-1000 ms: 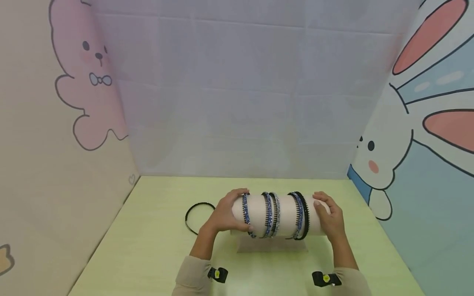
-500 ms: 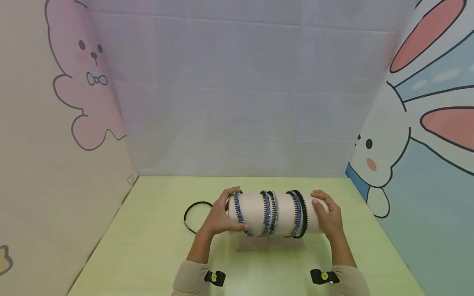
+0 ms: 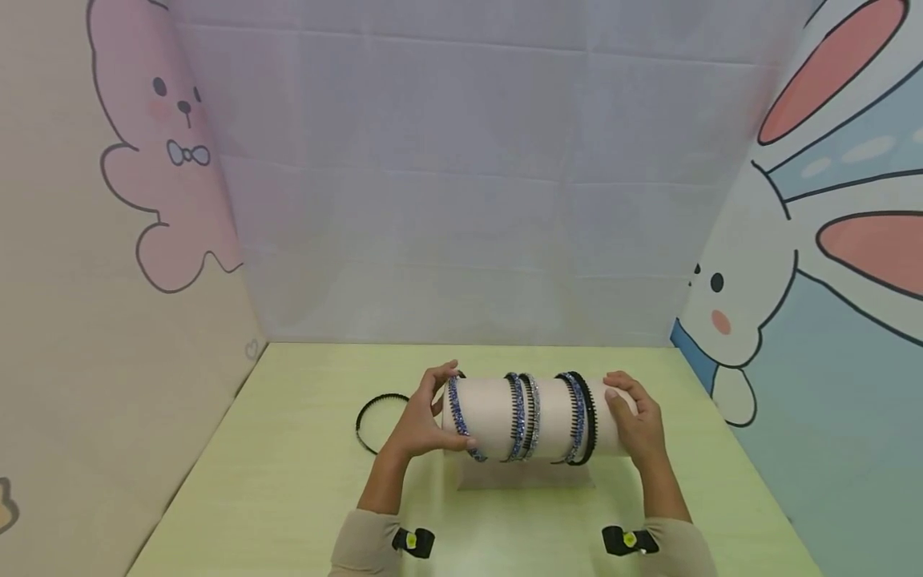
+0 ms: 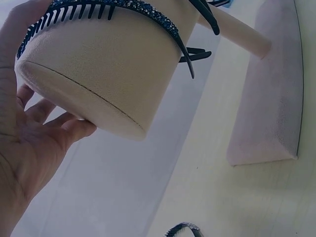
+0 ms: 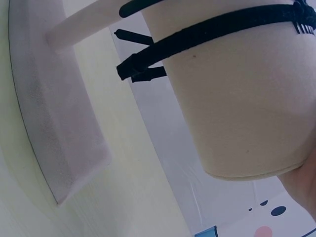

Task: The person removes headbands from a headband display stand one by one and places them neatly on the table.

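A padded beige cylinder of a headband stand (image 3: 490,417) lies crosswise in front of me. My left hand (image 3: 418,423) curls round its left end, gripping a blue glitter headband (image 3: 460,417) with black comb teeth; the thumb presses low on the band. In the left wrist view that toothed headband (image 4: 153,12) sits slanted near the cylinder's rim, fingers (image 4: 79,129) by the end face. My right hand (image 3: 643,421) holds the right end. Between the hands sit another blue glitter headband (image 3: 518,417), a silver one (image 3: 534,415), a third blue one (image 3: 578,417) and a black one (image 3: 592,418).
The stand's pale base (image 3: 526,475) rests on the yellow-green table (image 3: 274,481). A dark headband (image 3: 359,421) lies on the table left of the stand. A plain white backdrop (image 3: 461,200) and cartoon-printed side panels (image 3: 858,385) enclose the table.
My left hand and the leftmost blue headband have shifted left along the cylinder toward its end, and the band is more slanted. The right hand keeps its hold; the head view drifts slightly.
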Available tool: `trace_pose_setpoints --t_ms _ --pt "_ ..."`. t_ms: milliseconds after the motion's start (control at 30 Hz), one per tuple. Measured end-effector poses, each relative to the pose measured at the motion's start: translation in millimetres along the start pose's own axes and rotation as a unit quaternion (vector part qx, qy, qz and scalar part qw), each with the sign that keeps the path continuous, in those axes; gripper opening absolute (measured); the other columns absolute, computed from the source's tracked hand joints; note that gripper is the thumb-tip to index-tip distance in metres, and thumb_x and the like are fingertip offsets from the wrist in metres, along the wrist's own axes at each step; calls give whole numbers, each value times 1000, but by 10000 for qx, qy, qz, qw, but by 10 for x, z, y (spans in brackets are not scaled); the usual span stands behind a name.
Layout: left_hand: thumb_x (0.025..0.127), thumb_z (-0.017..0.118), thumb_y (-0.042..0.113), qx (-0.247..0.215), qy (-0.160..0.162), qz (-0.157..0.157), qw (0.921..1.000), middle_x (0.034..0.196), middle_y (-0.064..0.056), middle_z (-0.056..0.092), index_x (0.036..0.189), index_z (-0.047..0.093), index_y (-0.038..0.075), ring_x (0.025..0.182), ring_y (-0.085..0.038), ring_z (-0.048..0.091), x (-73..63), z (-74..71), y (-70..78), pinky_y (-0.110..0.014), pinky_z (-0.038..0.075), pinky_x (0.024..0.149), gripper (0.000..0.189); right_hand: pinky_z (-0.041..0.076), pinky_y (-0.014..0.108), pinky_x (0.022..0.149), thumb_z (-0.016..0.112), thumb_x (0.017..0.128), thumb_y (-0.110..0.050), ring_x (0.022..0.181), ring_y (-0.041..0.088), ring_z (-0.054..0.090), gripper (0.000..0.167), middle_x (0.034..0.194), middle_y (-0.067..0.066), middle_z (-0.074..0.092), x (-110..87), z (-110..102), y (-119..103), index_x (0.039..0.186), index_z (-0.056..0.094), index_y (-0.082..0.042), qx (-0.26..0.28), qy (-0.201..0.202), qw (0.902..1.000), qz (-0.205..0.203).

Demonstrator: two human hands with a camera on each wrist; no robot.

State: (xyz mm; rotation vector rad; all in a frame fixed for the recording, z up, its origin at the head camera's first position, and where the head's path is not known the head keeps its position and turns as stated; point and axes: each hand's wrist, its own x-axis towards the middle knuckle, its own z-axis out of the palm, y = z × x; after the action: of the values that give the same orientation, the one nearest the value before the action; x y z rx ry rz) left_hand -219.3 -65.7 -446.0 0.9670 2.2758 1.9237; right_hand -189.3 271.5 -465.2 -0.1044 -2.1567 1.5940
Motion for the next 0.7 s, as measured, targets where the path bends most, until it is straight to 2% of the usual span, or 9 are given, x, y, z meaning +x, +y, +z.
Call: trace_pose_setpoints --t_ms 167,267,467,567,700 --pt "58 87 5 121 20 -68 9999 140 -13 35 134 33 -4 130 -31 30 8 -10 15 -47 33 99 94 33 38 99 56 94 -14 117 12 44 23 124 9 54 -3 1 -10 111 62 1 -91 -6 9999 73" --pt "57 88 6 153 64 -129 9998 138 -14 34 138 32 0 128 -31 31 0 -19 9 -46 34 99 98 33 37 98 56 94 -15 116 12 44 23 124 9 54 -2 5 -3 110 62 0 -90 -14 10000 21" --pt "59 86 2 -184 112 -83 9997 136 -25 29 138 34 1 120 -34 33 -73 -30 -63 -46 37 96 95 33 33 96 56 94 -15 115 10 44 22 123 9 55 3 -1 25 108 62 0 -127 34 9999 -20" --pt "59 86 3 -281 219 -48 9994 136 -24 30 138 34 1 120 -35 35 -118 -22 -111 -46 38 95 95 33 32 96 56 94 -16 114 8 44 22 123 8 55 8 -5 35 108 62 -1 -158 62 9999 12" --pt "59 86 1 -356 456 72 9983 139 -20 31 139 30 -2 124 -37 34 -169 -6 -166 -47 33 99 98 33 34 97 56 94 -17 115 9 44 23 124 8 54 10 1 37 108 62 -1 -160 52 9998 57"
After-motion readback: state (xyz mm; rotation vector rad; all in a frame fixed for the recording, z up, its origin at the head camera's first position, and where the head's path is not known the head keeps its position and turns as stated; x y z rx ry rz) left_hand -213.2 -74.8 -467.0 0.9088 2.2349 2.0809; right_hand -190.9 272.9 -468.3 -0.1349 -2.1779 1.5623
